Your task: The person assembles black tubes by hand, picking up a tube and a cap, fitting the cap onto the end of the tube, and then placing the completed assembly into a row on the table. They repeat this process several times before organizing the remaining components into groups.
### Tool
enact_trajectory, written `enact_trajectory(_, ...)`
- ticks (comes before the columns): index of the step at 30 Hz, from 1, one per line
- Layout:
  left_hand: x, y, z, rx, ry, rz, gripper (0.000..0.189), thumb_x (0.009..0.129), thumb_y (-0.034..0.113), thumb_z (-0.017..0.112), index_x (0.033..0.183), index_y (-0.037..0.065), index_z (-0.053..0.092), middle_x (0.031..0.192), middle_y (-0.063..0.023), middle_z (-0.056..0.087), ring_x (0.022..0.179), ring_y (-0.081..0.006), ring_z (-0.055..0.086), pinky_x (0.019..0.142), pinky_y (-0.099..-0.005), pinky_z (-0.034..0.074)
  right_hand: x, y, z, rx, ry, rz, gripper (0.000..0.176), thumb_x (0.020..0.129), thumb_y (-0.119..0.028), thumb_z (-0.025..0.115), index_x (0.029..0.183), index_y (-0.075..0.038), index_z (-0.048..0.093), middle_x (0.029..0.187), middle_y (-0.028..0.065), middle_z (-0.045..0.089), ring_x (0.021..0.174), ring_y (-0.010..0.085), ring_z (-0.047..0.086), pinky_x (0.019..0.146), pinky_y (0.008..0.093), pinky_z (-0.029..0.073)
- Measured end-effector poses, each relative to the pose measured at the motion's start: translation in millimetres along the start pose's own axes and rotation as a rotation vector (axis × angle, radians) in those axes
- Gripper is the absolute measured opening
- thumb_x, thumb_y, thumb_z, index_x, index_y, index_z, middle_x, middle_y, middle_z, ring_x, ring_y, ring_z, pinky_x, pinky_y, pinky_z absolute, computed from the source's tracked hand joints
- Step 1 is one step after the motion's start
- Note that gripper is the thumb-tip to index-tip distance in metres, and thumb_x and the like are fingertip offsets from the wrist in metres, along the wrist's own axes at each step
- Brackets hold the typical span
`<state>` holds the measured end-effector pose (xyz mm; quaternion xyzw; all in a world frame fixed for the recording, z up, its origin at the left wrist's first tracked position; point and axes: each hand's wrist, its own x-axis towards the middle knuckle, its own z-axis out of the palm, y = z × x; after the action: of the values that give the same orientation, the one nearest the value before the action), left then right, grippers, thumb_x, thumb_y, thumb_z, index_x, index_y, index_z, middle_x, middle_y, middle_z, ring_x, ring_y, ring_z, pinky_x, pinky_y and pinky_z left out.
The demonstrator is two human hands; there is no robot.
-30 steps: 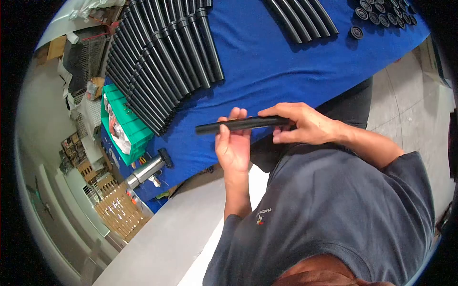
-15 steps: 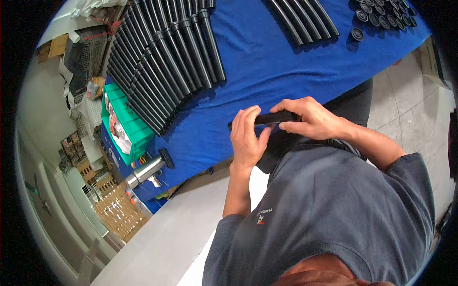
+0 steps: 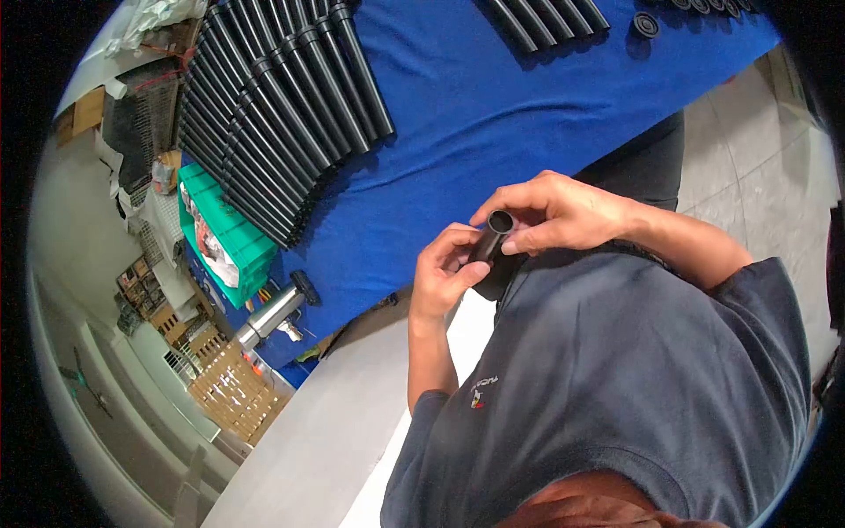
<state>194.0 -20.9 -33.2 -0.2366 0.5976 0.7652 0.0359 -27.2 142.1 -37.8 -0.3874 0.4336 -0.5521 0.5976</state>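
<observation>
Firstly, black tube (image 3: 487, 244): held end-on above the person's lap, just off the near edge of the blue table (image 3: 493, 114); its open round mouth faces up toward the camera.
Right hand (image 3: 559, 211): closed around the tube's upper end, thumb and fingertips pinching just beside the mouth.
Left hand (image 3: 440, 273): curled around the lower part of the tube, thumb pressed on its side.
Row of black tubes (image 3: 264, 114): laid side by side on the table's far left, well apart from the hands.
Second group of tubes (image 3: 541, 18): at the top edge.
Round black cap (image 3: 645, 24): lying alone beside that group.
Green crate (image 3: 231, 231): below the table's left end, near a metal cylinder (image 3: 271, 317).
</observation>
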Motion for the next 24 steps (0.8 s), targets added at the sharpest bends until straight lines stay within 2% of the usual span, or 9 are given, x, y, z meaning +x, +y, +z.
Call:
enact_trajectory(7,-6.9,0.7,-1.8,-0.127,-0.069,-0.08,0.04,0.093,0.017,0.076,0.121,-0.009,0.063,0.11,-0.0123,0.061,0.093,-0.0193,0.066,0.085,-0.0327,0.054,-1.0,8.3,0.6,0.042,0.016,0.0,0.038,0.092,-0.016,0.078,0.125,0.0,0.066,0.083,0.0013,0.066,0.078,0.008,0.059,0.069,0.0284,0.049)
enact_trajectory(13,-3.7,0.2,-9.5,-0.049,-0.149,-0.097,0.043,0.097,0.02,0.072,0.128,-0.008,0.062,0.107,-0.0133,0.067,0.095,-0.0187,0.068,0.086,-0.031,0.053,-0.5,7.1,0.2,-0.009,0.059,-0.03,0.035,0.09,-0.021,0.081,0.115,-0.001,0.068,0.079,0.0012,0.065,0.074,0.0084,0.059,0.067,0.0283,0.049)
enact_trajectory(16,-2.0,24.5,10.6,0.121,0.049,-0.12,0.039,0.098,0.018,0.069,0.128,-0.007,0.064,0.109,-0.0145,0.071,0.097,-0.02,0.069,0.088,-0.0321,0.054,-2.9,-2.4,-3.5,-0.187,0.088,-0.024,0.036,0.088,-0.027,0.083,0.108,-0.001,0.068,0.077,0.0059,0.068,0.072,0.0113,0.064,0.063,0.0295,0.05)
enact_trajectory(17,4.2,30.1,16.3,0.308,0.109,-0.037,0.034,0.096,0.014,0.067,0.124,-0.004,0.067,0.113,-0.0163,0.073,0.099,-0.023,0.071,0.09,-0.034,0.054,-2.9,-11.6,-8.0,-0.282,0.103,-0.024,0.043,0.087,-0.039,0.078,0.102,0.0,0.07,0.083,0.0192,0.072,0.077,0.0324,0.073,0.069,0.0409,0.055)
enact_trajectory(18,6.9,28.1,11.0,0.609,0.13,0.059,0.032,0.093,0.01,0.067,0.122,-0.003,0.069,0.11,-0.0167,0.074,0.099,-0.0266,0.072,0.091,-0.0354,0.054,0.3,1.4,-8.7,-0.36,0.147,-0.125,0.04,0.091,-0.037,0.075,0.103,0.001,0.07,0.084,0.0208,0.072,0.08,0.0373,0.073,0.071,0.0438,0.056)
enact_trajectory(20,18.3,36.3,24.9,0.973,0.309,0.378,0.026,0.09,0.003,0.069,0.116,-0.001,0.071,0.107,-0.0166,0.074,0.1,-0.0342,0.07,0.091,-0.0409,0.054,3.9,15.0,-7.7,-0.457,0.291,-0.255,0.037,0.095,-0.034,0.071,0.103,0.002,0.07,0.083,0.0231,0.071,0.078,0.0313,0.073,0.068,0.0425,0.056)
enact_trajectory(21,21.4,40.2,32.9,1.029,0.446,0.527,0.02,0.088,0.0,0.07,0.108,-0.001,0.072,0.106,-0.0158,0.074,0.101,-0.0356,0.069,0.09,-0.0438,0.054,0.6,7.5,-10.0,-0.352,0.314,-0.156,0.036,0.097,-0.033,0.069,0.104,0.002,0.07,0.082,0.0211,0.071,0.076,0.0279,0.073,0.066,0.0406,0.056)
enact_trajectory(22,19.0,37.9,33.1,0.965,0.491,0.64,0.018,0.086,-0.001,0.072,0.104,-0.002,0.071,0.1,-0.0151,0.074,0.093,-0.0346,0.07,0.086,-0.041,0.055,-0.9,0.4,-12.7,-0.244,0.336,-0.065,0.035,0.099,-0.033,0.067,0.104,0.002,0.07,0.081,0.0191,0.071,0.074,0.0246,0.073,0.065,0.0387,0.056)
enact_trajectory(24,8.8,30.9,26.5,0.785,0.394,0.664,0.02,0.084,-0.001,0.075,0.103,-0.002,0.07,0.094,-0.0143,0.073,0.086,-0.0304,0.07,0.082,-0.037,0.055,-2.5,-5.9,-16.3,0.001,0.383,0.017,0.035,0.103,-0.033,0.063,0.106,0.001,0.069,0.079,0.0137,0.07,0.071,0.0181,0.071,0.061,0.0341,0.056)
